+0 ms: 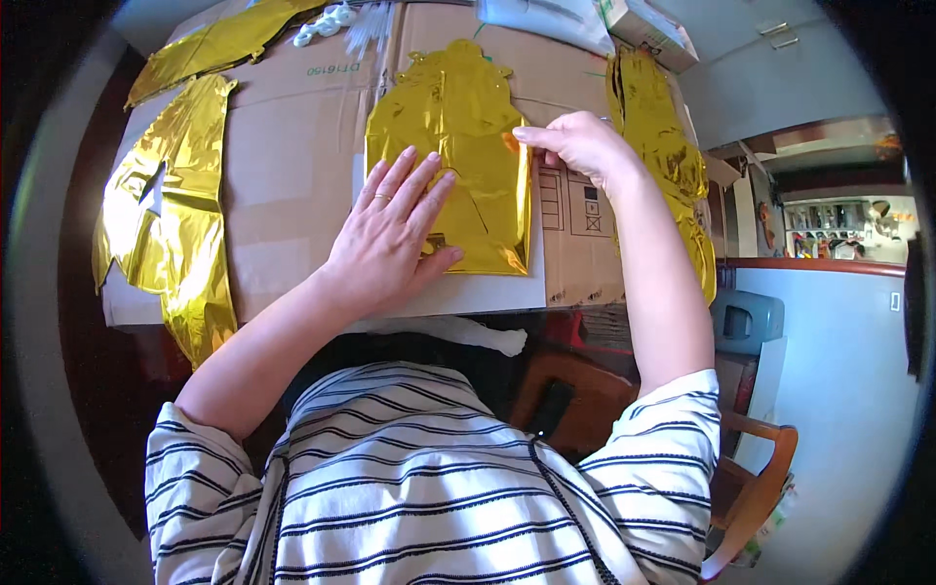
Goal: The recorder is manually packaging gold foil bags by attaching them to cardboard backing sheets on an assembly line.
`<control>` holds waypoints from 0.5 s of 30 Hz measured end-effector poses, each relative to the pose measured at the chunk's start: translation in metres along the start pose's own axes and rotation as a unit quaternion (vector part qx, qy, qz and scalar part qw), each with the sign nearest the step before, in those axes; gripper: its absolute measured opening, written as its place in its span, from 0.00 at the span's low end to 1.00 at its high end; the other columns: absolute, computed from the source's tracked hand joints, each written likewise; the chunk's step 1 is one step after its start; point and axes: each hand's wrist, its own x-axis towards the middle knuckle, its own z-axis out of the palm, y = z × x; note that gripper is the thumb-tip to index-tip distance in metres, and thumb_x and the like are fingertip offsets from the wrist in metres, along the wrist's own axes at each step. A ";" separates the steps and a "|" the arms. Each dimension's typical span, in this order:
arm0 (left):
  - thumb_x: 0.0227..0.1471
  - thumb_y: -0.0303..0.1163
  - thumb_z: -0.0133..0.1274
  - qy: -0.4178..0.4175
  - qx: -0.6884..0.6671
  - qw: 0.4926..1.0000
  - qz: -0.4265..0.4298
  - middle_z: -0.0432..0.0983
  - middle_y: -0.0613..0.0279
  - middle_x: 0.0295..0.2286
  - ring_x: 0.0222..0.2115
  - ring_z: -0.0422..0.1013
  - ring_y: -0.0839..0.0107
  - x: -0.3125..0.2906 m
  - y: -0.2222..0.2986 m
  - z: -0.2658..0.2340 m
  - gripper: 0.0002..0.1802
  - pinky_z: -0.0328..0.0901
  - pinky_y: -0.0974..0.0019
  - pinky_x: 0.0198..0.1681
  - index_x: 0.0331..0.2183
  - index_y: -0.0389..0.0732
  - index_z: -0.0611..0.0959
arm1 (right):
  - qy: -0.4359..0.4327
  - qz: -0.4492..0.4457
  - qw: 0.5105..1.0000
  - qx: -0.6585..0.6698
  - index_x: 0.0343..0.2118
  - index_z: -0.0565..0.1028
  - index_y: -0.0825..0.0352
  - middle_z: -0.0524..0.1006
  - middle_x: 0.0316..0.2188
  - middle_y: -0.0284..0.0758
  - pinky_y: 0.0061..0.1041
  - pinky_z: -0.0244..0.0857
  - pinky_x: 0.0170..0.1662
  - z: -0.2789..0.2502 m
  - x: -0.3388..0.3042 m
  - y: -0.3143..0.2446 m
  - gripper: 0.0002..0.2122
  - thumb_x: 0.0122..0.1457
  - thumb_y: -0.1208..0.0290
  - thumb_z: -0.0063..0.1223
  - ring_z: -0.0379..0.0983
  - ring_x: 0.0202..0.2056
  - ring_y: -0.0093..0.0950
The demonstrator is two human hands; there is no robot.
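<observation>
A folded gold foil balloon point(453, 117), uninflated, lies on the cardboard in front of me. My left hand point(395, 219) rests flat on its lower left part, fingers spread. At the balloon's right edge, my right hand point(577, 146) pinches the foil between thumb and fingertips. Small tabs stick out along the balloon's rounded far end.
More gold foil pieces lie at the left point(195, 195), far left and right point(668, 146). Beneath everything is flattened cardboard point(283, 175). Clear thin sticks point(369, 27), white ribbon rolls point(325, 23), a plastic bag point(546, 18) and a box point(648, 31) sit at the far edge. A wooden chair point(765, 478) stands right.
</observation>
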 end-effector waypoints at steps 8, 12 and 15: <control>0.56 0.51 0.53 -0.011 -0.002 1.000 -0.012 0.55 0.47 0.63 0.66 0.47 0.46 -0.002 0.002 -0.001 0.41 0.39 0.46 0.69 0.63 0.39 0.64 | -0.086 -0.011 0.989 0.120 0.31 0.79 0.63 0.76 0.22 0.26 0.14 0.49 0.19 -0.001 0.002 -0.004 0.10 0.53 0.64 0.68 0.61 0.18 0.11; 0.55 0.50 0.54 -0.013 0.010 1.000 -0.006 0.55 0.48 0.64 0.67 0.46 0.48 -0.002 0.005 0.000 0.40 0.37 0.44 0.69 0.63 0.42 0.64 | -0.079 -0.016 0.987 0.142 0.33 0.79 0.63 0.78 0.25 0.25 0.14 0.48 0.19 0.001 0.007 0.003 0.07 0.56 0.67 0.65 0.59 0.18 0.09; 0.55 0.50 0.54 -0.008 0.038 0.999 -0.006 0.55 0.49 0.64 0.67 0.47 0.49 -0.004 0.010 -0.003 0.39 0.36 0.42 0.69 0.63 0.43 0.66 | -0.070 -0.034 0.986 0.146 0.35 0.80 0.63 0.78 0.26 0.24 0.13 0.50 0.20 0.006 0.007 0.003 0.06 0.56 0.69 0.64 0.61 0.19 0.10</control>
